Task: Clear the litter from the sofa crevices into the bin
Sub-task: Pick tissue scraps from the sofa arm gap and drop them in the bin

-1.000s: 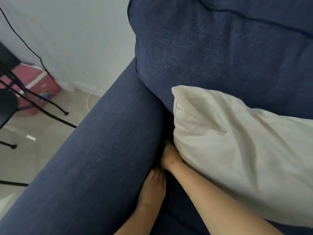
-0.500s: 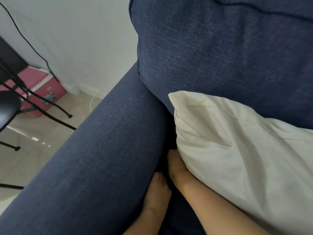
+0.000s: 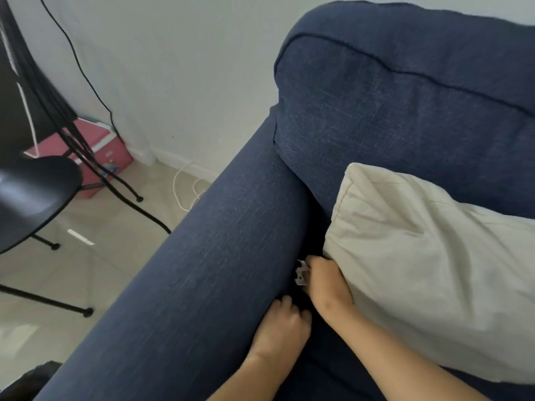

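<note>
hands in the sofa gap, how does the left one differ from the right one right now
The right hand sits farther up the crevice, against the cream pillow, with a crumpled white scrap of paper at its fingers. The left hand is nearer the camera, holds nothing visible, and presses against the sofa arm, fingers curled. Both are bare and reach into the same gap beside the sofa arm.

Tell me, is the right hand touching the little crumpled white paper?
Touching. The head view shows the right hand pinching the crumpled white paper in its fingertips.
</note>
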